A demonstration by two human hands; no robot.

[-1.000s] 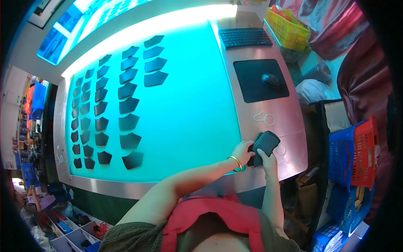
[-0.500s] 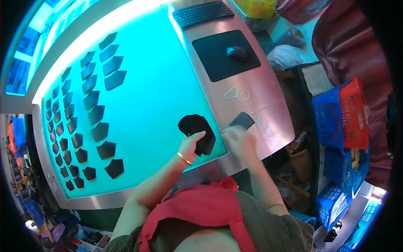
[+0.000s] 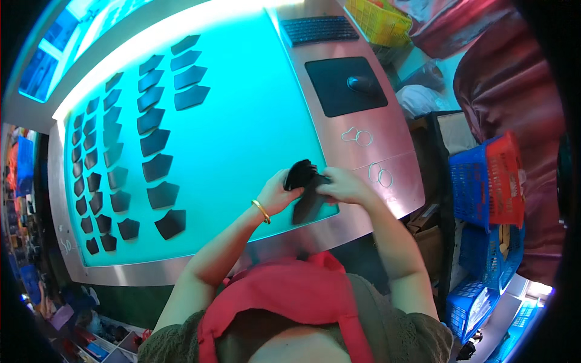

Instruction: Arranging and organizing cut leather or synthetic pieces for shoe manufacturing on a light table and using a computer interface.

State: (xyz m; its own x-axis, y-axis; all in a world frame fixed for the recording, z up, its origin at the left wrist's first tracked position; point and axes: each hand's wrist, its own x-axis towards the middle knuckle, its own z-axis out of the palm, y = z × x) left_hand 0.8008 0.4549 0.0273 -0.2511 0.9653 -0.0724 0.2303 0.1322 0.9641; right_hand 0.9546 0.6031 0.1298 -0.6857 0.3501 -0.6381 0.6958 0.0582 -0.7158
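My left hand point(image 3: 279, 192) grips a fanned stack of flat black pieces point(image 3: 299, 175) above the near right corner of the glowing turquoise table surface point(image 3: 242, 133). Close against that stack, my right hand point(image 3: 344, 186) has its fingers pinched on the edge of a black piece point(image 3: 308, 204), which hangs down toward me. Its fingertips are partly hidden and slightly blurred. Similar angular black pieces point(image 3: 160, 166) lie in several columns across the left half of the surface.
On the metal side panel are a keyboard point(image 3: 319, 30), a mouse point(image 3: 359, 83) on a black pad point(image 3: 330, 100), and several thin pale rings point(image 3: 364, 138). Blue baskets point(image 3: 469, 187) and a red basket point(image 3: 505, 181) stand beyond the table's right edge. A yellow crate point(image 3: 384, 21) sits at the far right.
My right hand has lifted the black piece off the metal panel and carried it left to the stack. My left hand has turned the stack. The whole view has shifted slightly.
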